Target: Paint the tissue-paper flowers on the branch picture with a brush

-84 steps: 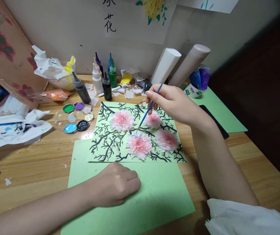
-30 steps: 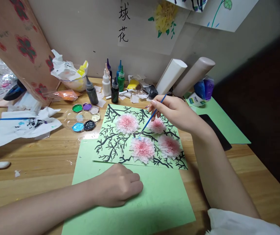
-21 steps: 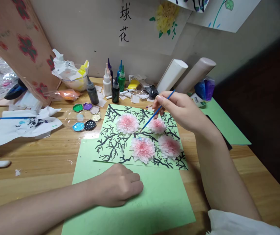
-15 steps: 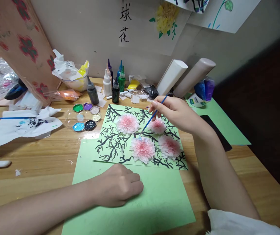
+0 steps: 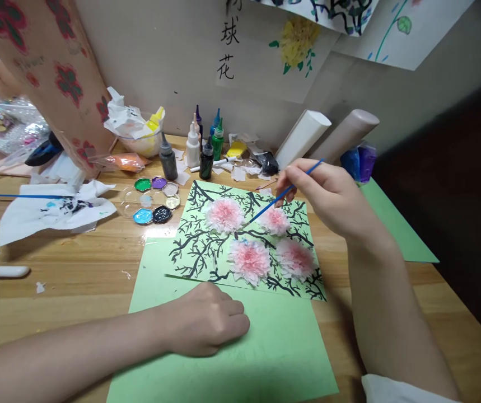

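**Blue brush [image 5: 269, 205] at the branches of a painted sheet [image 5: 190, 224]**

Our right hand [image 5: 324, 193] pinched the blue brush between thumb and fingers, the handle rising past the knuckles and the tip pointing down and to the left. That tip was at a black branch between the upper left and lower middle of four pink-and-white papery flowers [image 5: 252, 260]; whether it touched the surface, we could not tell. Our left hand [image 5: 210, 322] lay with its fingers curled into a fist on a plain green sheet [image 5: 223, 375], just beside the near edge of the painted one. Its palm was hidden from us.

The painted sheet, pale green under its black branches, overlapped the far part of the plain sheet and reached onto the wooden worktop [image 5: 76, 280]. To its left we had a clear palette [image 5: 129, 196] with green, purple, cream, black and light blue paint in its wells. Farther left, a second blue brush [image 5: 17, 196] lay across a stained white tissue [image 5: 26, 218]. Behind the palette stood squeeze bottles, among them a grey bottle [image 5: 168, 162], a white bottle [image 5: 192, 148] and a black bottle [image 5: 207, 162].
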Available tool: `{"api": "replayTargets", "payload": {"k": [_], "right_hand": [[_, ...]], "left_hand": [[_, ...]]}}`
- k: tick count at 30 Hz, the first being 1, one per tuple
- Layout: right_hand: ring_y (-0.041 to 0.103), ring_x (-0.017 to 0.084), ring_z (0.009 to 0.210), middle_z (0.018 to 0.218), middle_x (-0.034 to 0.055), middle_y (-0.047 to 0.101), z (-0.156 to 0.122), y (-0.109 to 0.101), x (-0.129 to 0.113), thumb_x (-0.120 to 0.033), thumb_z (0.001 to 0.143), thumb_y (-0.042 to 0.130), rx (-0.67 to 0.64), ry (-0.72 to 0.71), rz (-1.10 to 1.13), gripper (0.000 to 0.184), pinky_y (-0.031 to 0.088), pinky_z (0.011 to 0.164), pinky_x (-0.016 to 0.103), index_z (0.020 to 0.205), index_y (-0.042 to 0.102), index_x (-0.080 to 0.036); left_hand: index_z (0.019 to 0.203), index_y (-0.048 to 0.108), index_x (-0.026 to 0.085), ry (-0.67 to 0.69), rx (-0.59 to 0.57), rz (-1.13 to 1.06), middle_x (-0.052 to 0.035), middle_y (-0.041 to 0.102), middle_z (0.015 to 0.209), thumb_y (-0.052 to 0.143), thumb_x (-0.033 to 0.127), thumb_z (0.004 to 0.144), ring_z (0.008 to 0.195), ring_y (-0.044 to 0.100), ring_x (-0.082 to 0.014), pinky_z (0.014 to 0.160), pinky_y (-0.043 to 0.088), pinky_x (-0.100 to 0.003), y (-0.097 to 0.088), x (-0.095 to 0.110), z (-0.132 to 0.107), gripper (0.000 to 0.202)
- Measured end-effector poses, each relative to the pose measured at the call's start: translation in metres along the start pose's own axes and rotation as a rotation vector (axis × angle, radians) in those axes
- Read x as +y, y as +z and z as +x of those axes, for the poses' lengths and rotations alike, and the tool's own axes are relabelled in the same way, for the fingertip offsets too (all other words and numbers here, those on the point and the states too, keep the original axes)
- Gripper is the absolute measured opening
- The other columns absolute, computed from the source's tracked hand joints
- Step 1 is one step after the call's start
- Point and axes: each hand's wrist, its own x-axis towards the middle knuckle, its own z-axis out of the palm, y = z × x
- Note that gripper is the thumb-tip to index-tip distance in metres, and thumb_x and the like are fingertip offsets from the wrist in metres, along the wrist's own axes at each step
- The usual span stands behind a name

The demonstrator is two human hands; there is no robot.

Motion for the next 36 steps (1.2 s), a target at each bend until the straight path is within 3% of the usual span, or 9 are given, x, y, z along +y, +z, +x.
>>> {"api": "replayTargets", "payload": {"k": [3,8,15,20,31,33,36], "right_hand": [[0.061,0.017,0.075,0.078,0.0037,0.064,-0.005,0.003,-0.010,-0.044,0.091,0.045,0.010,-0.057,-0.006,0.030,0.049,0.068,0.032,0.077,0.062,-0.024],[0.060,0.018,0.089,0.089,0.0032,0.064,-0.017,0.023,-0.030,-0.033,0.091,0.048,-0.107,-0.216,-0.043,0.017,0.046,0.075,0.032,0.087,0.062,-0.026],[0.053,0.021,0.110,0.118,0.0040,0.061,-0.018,0.085,-0.060,-0.025,0.094,0.039,-0.342,-0.318,-0.094,0.026,0.044,0.093,0.039,0.115,0.054,-0.029],[0.053,0.024,0.107,0.115,0.0065,0.063,-0.014,0.117,-0.067,-0.027,0.095,0.036,-0.430,-0.342,-0.161,0.028,0.047,0.089,0.044,0.118,0.053,-0.026],[0.054,0.022,0.104,0.110,0.0052,0.065,-0.009,0.116,-0.065,-0.026,0.095,0.036,-0.403,-0.354,-0.138,0.028,0.047,0.086,0.041,0.115,0.056,-0.026],[0.055,0.022,0.103,0.109,0.0050,0.065,-0.008,0.104,-0.065,-0.027,0.095,0.037,-0.336,-0.343,-0.107,0.027,0.046,0.086,0.040,0.113,0.057,-0.026],[0.058,0.021,0.099,0.104,0.0038,0.066,-0.011,0.071,-0.062,-0.028,0.093,0.041,-0.082,-0.298,-0.018,0.023,0.045,0.085,0.038,0.104,0.062,-0.029]], "left_hand": [[0.066,0.041,0.020,-0.008,-0.011,-0.003,0.0011,0.053,0.064,0.049,0.007,0.072,0.050,0.043,-0.0130,0.041,0.027,-0.030,0.001,0.000,-0.001,0.016],[0.070,0.047,0.020,-0.017,-0.012,-0.002,0.0026,0.058,0.069,0.056,0.014,0.072,0.052,0.046,-0.0118,0.040,0.024,-0.030,0.002,0.001,-0.002,0.011],[0.068,0.049,0.020,0.002,0.025,0.021,0.0021,0.059,0.067,0.057,0.017,0.071,0.056,0.048,-0.0137,0.039,0.024,-0.029,0.011,-0.001,-0.001,0.010],[0.068,0.048,0.021,0.091,0.052,0.027,0.0001,0.058,0.066,0.053,0.015,0.070,0.062,0.049,-0.0167,0.044,0.029,-0.033,0.017,-0.005,0.001,0.008],[0.065,0.043,0.021,0.034,0.001,0.011,0.0006,0.060,0.069,0.055,0.014,0.071,0.063,0.052,-0.0146,0.040,0.027,-0.030,0.009,-0.002,0.001,0.015],[0.066,0.044,0.020,0.011,-0.010,0.015,0.0016,0.061,0.069,0.056,0.016,0.071,0.060,0.051,-0.0135,0.037,0.025,-0.029,0.008,-0.002,-0.001,0.014],[0.069,0.045,0.020,-0.014,-0.023,0.025,0.0028,0.060,0.070,0.057,0.018,0.072,0.055,0.050,-0.0123,0.037,0.023,-0.029,0.007,-0.002,-0.004,0.013]]}}
